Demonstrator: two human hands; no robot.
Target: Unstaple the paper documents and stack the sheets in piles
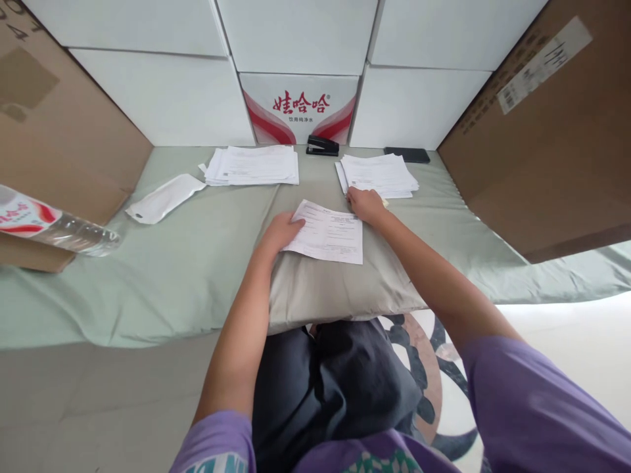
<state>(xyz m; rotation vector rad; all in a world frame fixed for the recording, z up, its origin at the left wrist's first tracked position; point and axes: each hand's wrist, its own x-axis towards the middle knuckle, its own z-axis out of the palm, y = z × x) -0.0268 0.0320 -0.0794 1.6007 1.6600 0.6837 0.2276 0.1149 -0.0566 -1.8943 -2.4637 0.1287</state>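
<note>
A printed paper sheet (328, 235) with a faint vertical crease lies on the cloth-covered surface in front of me. My left hand (282, 231) grips its left edge, thumb on top. At the sheet's upper right corner is my right hand (365, 205), its fingers curled together by the lower left corner of the right paper stack (378, 175). What those fingers pinch is hidden. A small pale yellow piece (385, 203) shows beside that hand. Farther left lies another stack of printed papers (251, 164), its edges uneven.
A black stapler (323, 145) and a dark phone-like slab (407, 155) lie along the back by white cartons (300, 105). Left are a white packet (165, 198) and a water bottle (54, 220). Brown cardboard boxes (552, 144) flank the surface (207, 263).
</note>
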